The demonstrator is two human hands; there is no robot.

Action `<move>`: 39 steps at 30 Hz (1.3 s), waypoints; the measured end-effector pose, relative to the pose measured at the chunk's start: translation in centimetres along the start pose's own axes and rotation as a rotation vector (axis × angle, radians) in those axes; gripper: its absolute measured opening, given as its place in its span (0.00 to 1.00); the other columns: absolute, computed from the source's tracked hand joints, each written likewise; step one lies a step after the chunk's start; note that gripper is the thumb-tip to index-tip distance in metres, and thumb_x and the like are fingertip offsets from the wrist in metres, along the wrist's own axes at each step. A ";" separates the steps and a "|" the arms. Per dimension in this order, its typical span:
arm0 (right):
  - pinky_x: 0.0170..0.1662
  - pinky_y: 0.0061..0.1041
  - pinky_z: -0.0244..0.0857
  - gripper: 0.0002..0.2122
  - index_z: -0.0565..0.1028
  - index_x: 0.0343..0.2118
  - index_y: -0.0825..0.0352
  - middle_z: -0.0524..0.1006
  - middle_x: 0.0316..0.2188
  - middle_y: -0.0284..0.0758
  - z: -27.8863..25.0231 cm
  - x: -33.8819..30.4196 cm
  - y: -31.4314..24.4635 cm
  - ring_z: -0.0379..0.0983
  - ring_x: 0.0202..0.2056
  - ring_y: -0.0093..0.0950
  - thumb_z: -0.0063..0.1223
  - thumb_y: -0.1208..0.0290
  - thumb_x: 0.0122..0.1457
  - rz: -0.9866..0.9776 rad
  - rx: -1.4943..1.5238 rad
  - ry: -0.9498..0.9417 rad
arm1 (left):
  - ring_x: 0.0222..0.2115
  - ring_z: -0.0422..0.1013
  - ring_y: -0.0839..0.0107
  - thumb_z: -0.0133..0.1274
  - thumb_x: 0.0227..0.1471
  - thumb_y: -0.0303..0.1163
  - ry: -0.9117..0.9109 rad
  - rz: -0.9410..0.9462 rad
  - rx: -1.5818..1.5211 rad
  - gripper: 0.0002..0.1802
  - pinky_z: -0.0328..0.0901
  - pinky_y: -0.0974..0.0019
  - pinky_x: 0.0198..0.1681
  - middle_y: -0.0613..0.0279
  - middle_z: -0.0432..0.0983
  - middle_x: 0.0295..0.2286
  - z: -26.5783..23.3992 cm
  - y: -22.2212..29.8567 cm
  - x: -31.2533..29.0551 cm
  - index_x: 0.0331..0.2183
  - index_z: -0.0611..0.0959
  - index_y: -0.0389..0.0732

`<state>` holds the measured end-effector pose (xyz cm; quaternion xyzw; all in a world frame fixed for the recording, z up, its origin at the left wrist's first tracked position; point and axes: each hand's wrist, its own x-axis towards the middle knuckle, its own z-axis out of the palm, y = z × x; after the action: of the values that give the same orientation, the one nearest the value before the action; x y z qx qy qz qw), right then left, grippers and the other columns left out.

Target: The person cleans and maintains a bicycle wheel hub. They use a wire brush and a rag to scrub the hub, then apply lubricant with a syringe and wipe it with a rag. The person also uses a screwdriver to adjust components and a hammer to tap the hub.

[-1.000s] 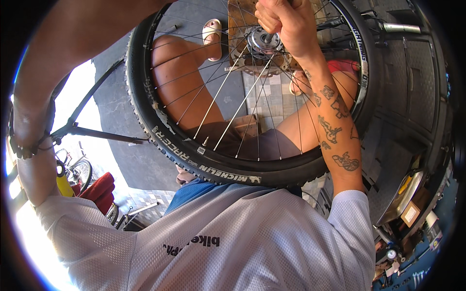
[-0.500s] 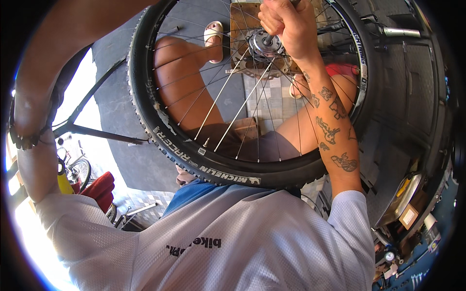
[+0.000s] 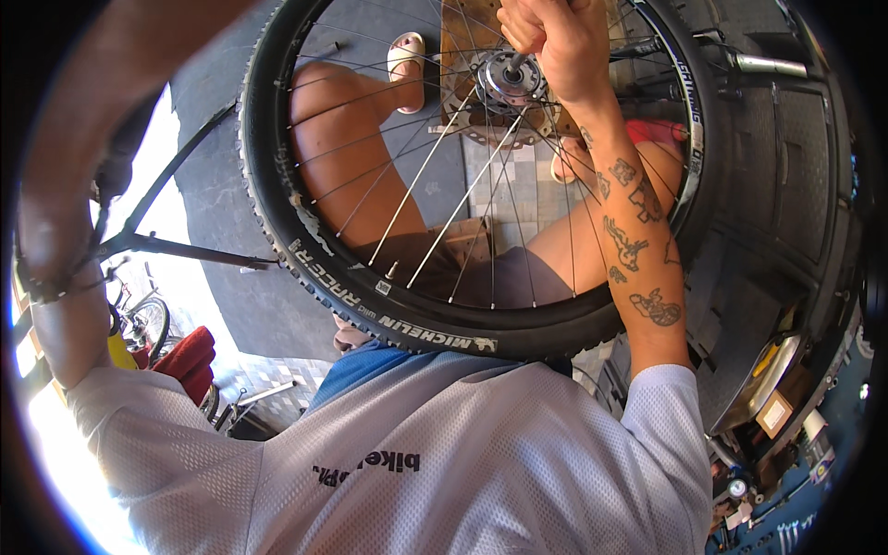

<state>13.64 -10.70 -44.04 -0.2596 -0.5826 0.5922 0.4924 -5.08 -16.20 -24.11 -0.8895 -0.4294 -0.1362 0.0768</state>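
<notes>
A bicycle wheel with a knobby black tyre (image 3: pixel 435 335) lies across my lap, its near edge against my shirt. Its silver hub (image 3: pixel 511 91) sits towards the top of the view, with a brake disc (image 3: pixel 453 113) beneath. My right hand (image 3: pixel 553 42) is closed in a fist above the hub. From under the fist a short metal tool shaft (image 3: pixel 515 65) reaches into the hub's centre; most of the tool is covered by my fingers. My left arm (image 3: pixel 69 203) stretches up past the far left of the wheel, and its hand lies beyond the top edge.
Under the hub stands a worn wooden block (image 3: pixel 460 42). Dark bicycle frame tubes (image 3: pixel 190 250) reach towards the tyre from the left. Beyond are a red cloth (image 3: pixel 190 365) and another bicycle (image 3: pixel 148 319). A dark cabinet (image 3: pixel 772 176) and hand tools (image 3: pixel 786 535) line the right side.
My right fist has shifted slightly over the hub, baring more of the tool shaft. My left arm has moved and is now blurred. The wheel has stayed nearly in place.
</notes>
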 end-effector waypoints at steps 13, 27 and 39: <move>0.22 0.22 0.45 0.21 0.66 0.20 0.60 0.59 0.15 0.20 0.5 -1.2 -1.2 0.52 0.17 0.13 0.48 0.64 0.75 0.075 0.078 -0.021 | 0.15 0.69 0.71 0.50 0.72 0.50 -0.192 -0.152 -0.263 0.27 0.65 0.59 0.22 0.58 0.74 0.17 -0.5 -0.4 0.2 0.40 0.85 0.33; 0.22 0.22 0.45 0.21 0.64 0.20 0.59 0.58 0.15 0.20 0.0 -1.1 -0.7 0.51 0.17 0.13 0.47 0.63 0.76 0.084 0.112 -0.038 | 0.13 0.66 0.70 0.49 0.73 0.51 -0.129 -0.078 -0.295 0.27 0.64 0.55 0.21 0.59 0.72 0.16 0.6 -0.6 0.9 0.36 0.85 0.34; 0.21 0.22 0.44 0.24 0.62 0.18 0.59 0.59 0.14 0.21 -1.0 -0.9 -0.6 0.51 0.16 0.13 0.47 0.63 0.76 0.015 0.060 -0.041 | 0.16 0.67 0.70 0.50 0.73 0.50 -0.189 -0.141 -0.248 0.25 0.66 0.56 0.24 0.59 0.72 0.17 0.7 0.4 0.1 0.37 0.85 0.37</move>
<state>15.05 -11.16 -43.91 -0.2371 -0.5727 0.6183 0.4833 -4.55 -16.17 -24.74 -0.8687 -0.4757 -0.1091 -0.0840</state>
